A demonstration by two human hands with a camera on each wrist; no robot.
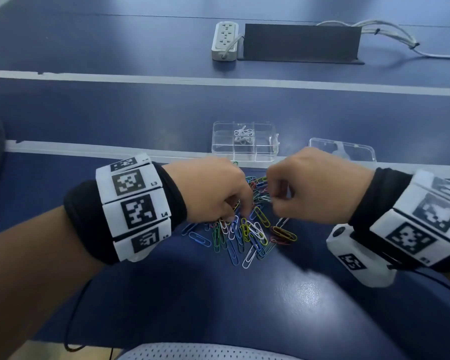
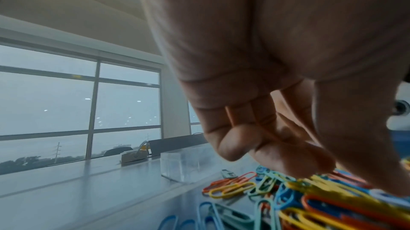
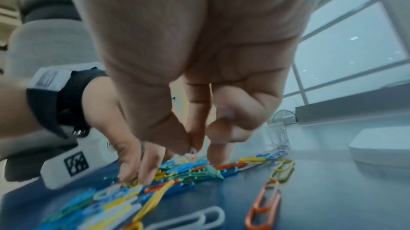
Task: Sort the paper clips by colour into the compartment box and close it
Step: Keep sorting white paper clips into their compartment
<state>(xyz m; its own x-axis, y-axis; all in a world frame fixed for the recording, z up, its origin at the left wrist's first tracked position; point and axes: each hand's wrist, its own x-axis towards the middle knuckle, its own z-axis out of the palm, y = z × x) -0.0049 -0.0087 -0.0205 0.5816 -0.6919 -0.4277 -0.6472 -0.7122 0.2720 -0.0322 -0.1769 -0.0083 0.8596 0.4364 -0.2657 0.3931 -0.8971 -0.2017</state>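
Note:
A heap of coloured paper clips (image 1: 244,229) lies on the blue table between my hands. Just beyond it stands the clear compartment box (image 1: 220,149), open, with several white clips (image 1: 243,133) in its far middle compartment. Its clear lid (image 1: 348,149) lies apart on the right. My left hand (image 1: 234,216) reaches down with its fingertips (image 3: 133,176) resting on the heap (image 2: 310,198). My right hand (image 1: 270,200) hovers over the heap's far side, thumb and forefinger pinching a white clip (image 3: 192,151). The box (image 2: 184,165) shows behind my left fingers.
A white power strip (image 1: 224,40), a dark upright panel (image 1: 302,42) and a bundle of cables (image 1: 390,35) sit at the table's far side. Pale seams cross the tabletop (image 1: 115,105). The table's curved front edge runs close to me.

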